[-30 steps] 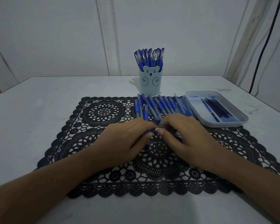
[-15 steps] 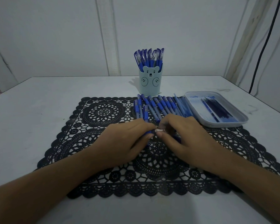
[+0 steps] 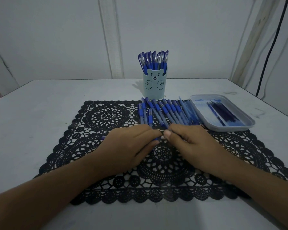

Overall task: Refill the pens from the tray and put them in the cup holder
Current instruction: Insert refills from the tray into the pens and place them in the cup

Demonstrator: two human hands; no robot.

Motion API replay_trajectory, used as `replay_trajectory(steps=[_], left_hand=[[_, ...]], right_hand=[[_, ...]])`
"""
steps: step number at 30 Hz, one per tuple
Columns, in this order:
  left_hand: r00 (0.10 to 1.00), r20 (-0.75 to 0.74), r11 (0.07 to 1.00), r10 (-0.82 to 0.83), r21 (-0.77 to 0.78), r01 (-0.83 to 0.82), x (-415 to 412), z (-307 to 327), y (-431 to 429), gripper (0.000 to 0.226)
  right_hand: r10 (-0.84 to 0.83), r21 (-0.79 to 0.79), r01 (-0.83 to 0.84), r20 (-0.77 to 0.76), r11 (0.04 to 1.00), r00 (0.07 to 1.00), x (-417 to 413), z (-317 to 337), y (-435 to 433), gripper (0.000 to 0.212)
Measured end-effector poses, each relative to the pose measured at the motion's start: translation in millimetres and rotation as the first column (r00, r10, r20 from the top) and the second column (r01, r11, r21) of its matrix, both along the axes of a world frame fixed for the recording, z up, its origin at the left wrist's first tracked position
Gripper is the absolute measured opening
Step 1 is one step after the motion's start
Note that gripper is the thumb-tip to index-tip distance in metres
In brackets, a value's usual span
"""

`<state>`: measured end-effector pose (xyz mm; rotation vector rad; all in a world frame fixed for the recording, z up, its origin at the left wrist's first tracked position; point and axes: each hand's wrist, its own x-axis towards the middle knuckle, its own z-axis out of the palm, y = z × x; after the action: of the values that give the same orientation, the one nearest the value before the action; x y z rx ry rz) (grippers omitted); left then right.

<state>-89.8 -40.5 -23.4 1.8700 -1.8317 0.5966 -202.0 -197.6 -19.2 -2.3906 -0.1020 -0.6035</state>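
Over the middle of the black lace mat (image 3: 106, 117), my left hand (image 3: 128, 146) and my right hand (image 3: 189, 143) meet fingertip to fingertip. Between them they pinch a blue pen (image 3: 156, 138), mostly hidden; its end pokes out left of my left hand. Behind the hands lies a row of several blue pens (image 3: 166, 110). A pale blue bear cup holder (image 3: 154, 85) at the back stands filled with several capped blue pens (image 3: 154, 61). At the right, a grey tray (image 3: 249, 121) holds several dark refills (image 3: 223, 112).
The white table (image 3: 40, 105) runs to a wall at the back. A black cable (image 3: 269, 52) hangs down the wall at the far right, and the table's right edge passes just beyond the tray.
The hands have stayed together over the mat; my right fingertips shifted slightly against my left hand, and the small metal tip seen between them half a second ago is now covered.
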Motion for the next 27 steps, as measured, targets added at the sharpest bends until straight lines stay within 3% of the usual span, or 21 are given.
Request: replay_trajectory(steps=[3, 6, 9, 11, 13, 18, 22, 24, 27], left_hand=[[1.000, 0.000, 1.000, 0.013, -0.017, -0.013, 1.0, -0.8, -1.3, 0.024], [0.998, -0.050, 0.997, 0.045, -0.055, -0.048, 2.8, -1.5, -0.7, 0.023], [0.995, -0.067, 0.994, 0.079, -0.073, -0.084, 2.7, -1.2, 0.2, 0.026], [0.994, -0.069, 0.993, 0.083, -0.075, -0.089, 2.6, -1.3, 0.0, 0.026], [0.994, -0.075, 0.993, 0.085, -0.072, -0.090, 2.8, -1.5, -0.1, 0.027], [0.992, -0.087, 0.994, 0.089, -0.063, -0.095, 3.4, -2.3, -0.5, 0.029], [0.990, -0.102, 0.994, 0.095, -0.048, -0.100, 4.3, -3.4, -1.0, 0.031], [0.989, -0.103, 0.993, 0.108, -0.045, -0.113, 4.4, -2.9, -0.7, 0.030], [0.988, -0.100, 0.991, 0.121, -0.047, -0.126, 3.3, -2.4, 0.0, 0.031]], right_hand=[[-0.070, -0.004, 0.070, -0.018, 0.998, 0.997, -3.4, 5.4, 2.1, 0.044], [-0.199, -0.280, 0.190, -0.003, 0.941, 0.980, -9.1, 17.7, -2.4, 0.043], [-0.384, -0.549, 0.291, -0.058, 0.783, 0.922, -11.5, 27.7, -11.1, 0.042], [-0.444, -0.637, 0.260, -0.144, 0.726, 0.885, -12.4, 28.3, -16.1, 0.040], [-0.419, -0.659, 0.180, -0.224, 0.730, 0.880, -12.8, 25.9, -16.9, 0.036], [-0.334, -0.550, 0.160, -0.231, 0.820, 0.914, -9.8, 21.6, -12.9, 0.027], [-0.215, -0.223, 0.170, -0.193, 0.960, 0.957, -9.2, 25.9, -12.3, 0.015], [-0.157, -0.063, 0.149, -0.169, 0.987, 0.973, -9.5, 28.6, -10.8, 0.009], [-0.120, 0.031, 0.125, -0.122, 0.992, 0.985, -8.9, 31.5, -10.0, 0.008]])
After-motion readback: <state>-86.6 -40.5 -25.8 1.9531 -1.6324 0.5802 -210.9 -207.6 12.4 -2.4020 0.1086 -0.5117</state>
